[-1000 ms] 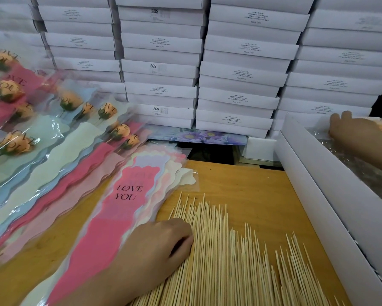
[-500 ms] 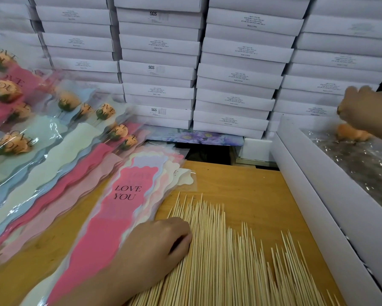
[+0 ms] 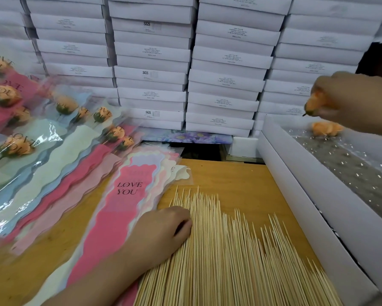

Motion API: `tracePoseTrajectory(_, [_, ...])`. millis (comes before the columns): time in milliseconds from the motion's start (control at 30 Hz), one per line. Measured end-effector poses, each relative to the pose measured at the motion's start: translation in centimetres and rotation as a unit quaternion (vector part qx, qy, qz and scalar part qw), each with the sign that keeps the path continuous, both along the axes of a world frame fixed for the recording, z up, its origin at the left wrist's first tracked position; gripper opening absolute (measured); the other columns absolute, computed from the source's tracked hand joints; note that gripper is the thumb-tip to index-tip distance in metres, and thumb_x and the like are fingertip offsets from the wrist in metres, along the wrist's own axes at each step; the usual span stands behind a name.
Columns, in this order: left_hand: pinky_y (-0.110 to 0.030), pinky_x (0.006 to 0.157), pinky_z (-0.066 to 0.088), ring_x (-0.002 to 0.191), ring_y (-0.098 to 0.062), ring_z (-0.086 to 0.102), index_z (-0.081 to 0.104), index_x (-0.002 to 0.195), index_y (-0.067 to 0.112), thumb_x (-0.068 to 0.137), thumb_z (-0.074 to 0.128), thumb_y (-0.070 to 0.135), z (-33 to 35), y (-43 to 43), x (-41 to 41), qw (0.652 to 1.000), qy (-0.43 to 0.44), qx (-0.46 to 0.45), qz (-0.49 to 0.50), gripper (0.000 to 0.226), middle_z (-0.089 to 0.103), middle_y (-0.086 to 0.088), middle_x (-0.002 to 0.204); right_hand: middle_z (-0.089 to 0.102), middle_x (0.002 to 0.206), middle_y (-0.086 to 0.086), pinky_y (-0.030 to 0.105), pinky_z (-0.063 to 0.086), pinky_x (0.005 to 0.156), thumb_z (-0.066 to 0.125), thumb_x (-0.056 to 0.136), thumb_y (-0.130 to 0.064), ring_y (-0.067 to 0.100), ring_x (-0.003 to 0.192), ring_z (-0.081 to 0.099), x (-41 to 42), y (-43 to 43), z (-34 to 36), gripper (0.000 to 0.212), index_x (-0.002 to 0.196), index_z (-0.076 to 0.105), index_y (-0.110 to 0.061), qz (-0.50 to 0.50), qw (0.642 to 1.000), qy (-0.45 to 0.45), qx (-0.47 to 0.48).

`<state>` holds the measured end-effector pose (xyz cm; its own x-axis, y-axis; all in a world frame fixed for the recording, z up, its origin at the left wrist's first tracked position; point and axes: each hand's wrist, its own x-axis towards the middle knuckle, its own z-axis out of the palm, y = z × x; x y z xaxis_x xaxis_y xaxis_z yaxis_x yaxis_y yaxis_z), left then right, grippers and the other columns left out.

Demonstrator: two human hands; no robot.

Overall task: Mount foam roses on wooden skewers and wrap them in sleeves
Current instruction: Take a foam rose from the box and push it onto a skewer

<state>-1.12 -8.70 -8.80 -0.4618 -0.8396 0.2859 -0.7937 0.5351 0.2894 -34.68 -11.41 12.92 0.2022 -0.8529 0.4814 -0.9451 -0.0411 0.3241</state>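
Foam rose (image 3: 315,104) sits half hidden, gripped by the right hand (image 3: 351,100); whether the left hand (image 3: 161,230) holds skewers (image 3: 230,252) is unclear.

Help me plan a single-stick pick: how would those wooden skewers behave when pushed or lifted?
The skewers look thin and smooth, so a pushed one would probably roll or slide over its neighbours. Lying loose in a dense fan on the table, several would likely shift together. Each seems light and stiff, with sharp tips.

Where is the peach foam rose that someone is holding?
Head view, far right: the peach foam rose is pinched in the right hand, above the long white cardboard box, just over another peach rose lying inside.
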Motion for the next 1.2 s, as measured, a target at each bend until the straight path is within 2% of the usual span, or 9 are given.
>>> tracePoseTrajectory(100, [-0.024,0.06,0.037,0.073,-0.008,0.049,0.046,0.074,0.021,0.099,0.041,0.034,0.0,0.0,0.0,1.0,0.001,0.0,0.0,0.028,0.047,0.011,0.073,0.047,0.088,-0.003,0.036,0.041,0.065,0.056,0.076,-0.037,0.026,0.076,0.052,4.5,2.9,-1.6,0.023,0.097,0.052,-0.029,0.036,0.994,-0.079,0.065])
tracePoseTrajectory(167, [-0.024,0.06,0.036,0.072,-0.008,0.049,0.046,0.074,0.021,0.099,0.041,0.034,0.0,0.1,0.0,1.0,0.007,0.0,0.003,0.029,0.048,0.011,0.072,0.046,0.09,-0.007,0.039,0.044,0.067,0.053,0.075,-0.036,0.02,0.075,0.051,5.9,4.8,-3.0,0.025,0.1,0.053,-0.031,0.075,0.986,-0.106,0.109])
tracePoseTrajectory(400, [-0.018,0.052,0.028,0.062,-0.006,0.046,0.038,0.068,0.027,0.098,0.044,0.034,0.3,0.3,0.0,0.996,0.075,-0.014,0.035,0.031,0.045,0.01,0.067,0.04,0.109,-0.015,0.031,0.045,0.078,0.052,0.096,-0.027,0.006,0.088,0.051,11.9,6.5,-9.9,0.015,0.109,0.051,-0.033,0.18,0.95,-0.179,0.184])
tracePoseTrajectory(533, [-0.015,0.06,0.035,0.078,0.0,0.05,0.052,0.1,0.03,0.094,0.052,0.03,0.4,0.4,0.1,0.989,0.148,-0.021,0.016,0.006,0.048,0.018,0.084,0.043,0.11,-0.018,0.014,0.037,0.068,0.05,0.096,-0.033,0.002,0.089,0.048,14.0,5.2,-14.3,0.02,0.116,0.048,-0.033,0.208,0.934,-0.244,0.156])
tracePoseTrajectory(633, [-0.011,0.079,0.038,0.099,0.0,0.05,0.046,0.128,0.031,0.092,0.059,0.024,0.4,0.3,0.0,0.981,0.19,-0.006,-0.038,0.039,0.048,0.021,0.107,0.045,0.107,-0.021,0.011,0.036,0.068,0.054,0.095,-0.032,-0.002,0.089,0.046,14.8,4.5,-16.7,0.023,0.117,0.047,-0.034,0.231,0.914,-0.305,0.132])
tracePoseTrajectory(733, [-0.021,0.097,0.04,0.118,-0.007,0.048,0.039,0.139,0.029,0.092,0.062,0.02,0.3,0.3,-0.1,0.976,0.206,0.007,-0.073,0.053,0.049,0.015,0.124,0.047,0.108,-0.02,0.011,0.039,0.068,0.055,0.093,-0.028,-0.001,0.087,0.05,14.8,4.4,-18.6,0.024,0.116,0.049,-0.032,0.255,0.9,-0.327,0.131])
tracePoseTrajectory(833, [-0.028,0.099,0.041,0.121,-0.007,0.047,0.04,0.138,0.029,0.092,0.063,0.021,0.2,0.1,-0.1,0.977,0.199,0.002,-0.078,0.052,0.049,0.015,0.126,0.047,0.114,-0.018,0.018,0.047,0.075,0.048,0.09,-0.032,-0.001,0.093,0.051,14.5,4.1,-19.6,0.026,0.116,0.052,-0.028,0.286,0.886,-0.337,0.139])
tracePoseTrajectory(1033, [-0.024,0.093,0.043,0.114,-0.005,0.051,0.049,0.131,0.028,0.089,0.067,0.018,-0.1,-0.3,-0.2,0.974,0.212,-0.014,-0.082,0.047,0.053,0.016,0.118,0.044,0.121,-0.022,0.014,0.044,0.085,0.05,0.091,-0.039,-0.005,0.107,0.049,14.1,3.6,-20.3,0.033,0.123,0.049,-0.032,0.326,0.848,-0.394,0.142])
tracePoseTrajectory(1200, [-0.025,0.082,0.049,0.098,-0.008,0.058,0.059,0.112,0.035,0.086,0.071,0.013,0.1,-0.5,-0.1,0.949,0.309,0.043,-0.031,0.036,0.061,0.016,0.105,0.044,0.106,-0.025,0.018,0.047,0.073,0.062,0.086,-0.035,0.005,0.088,0.055,13.7,3.1,-20.8,0.046,0.127,0.042,-0.038,0.261,0.863,-0.424,0.085])
